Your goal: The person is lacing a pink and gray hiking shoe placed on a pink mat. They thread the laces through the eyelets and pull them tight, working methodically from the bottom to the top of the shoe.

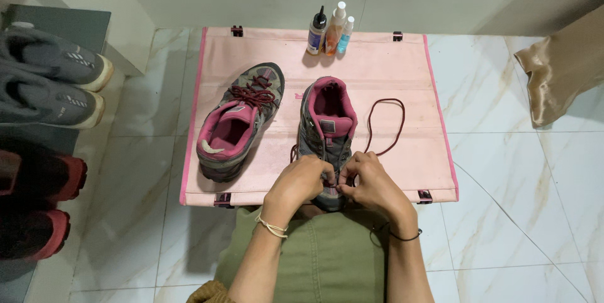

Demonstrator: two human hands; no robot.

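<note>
Both hands work as a pinching grip at the near end of the right-hand shoe [327, 128]: the left hand [301, 180] and the right hand [371, 182] have their fingertips pressed together on the dark red lace [385, 128] at the lowest eyelets, knuckles almost touching. That shoe, grey with a pink lining, lies lengthwise on the pink worktop [402, 83], its toe end under the hands at the near edge. The free lace runs out in a loose loop to the right of the shoe, so a sharp pull could likely drag it through unevenly, or tug the shoe off the near edge, since the toe sits just beside that rim. The second shoe [238, 123], already laced, lies tilted to the left, near but apart, and a wide left elbow could nudge it. Three small bottles [330, 29] stand upright at the far edge, well apart from the hands; only a long flick of the lace seems likely to reach them. Open room lies on the right half of the worktop. Beyond it is marble floor [522, 171]; at far left stand pairs of grey shoes [53, 79] and dark red shoes [38, 205].
</note>
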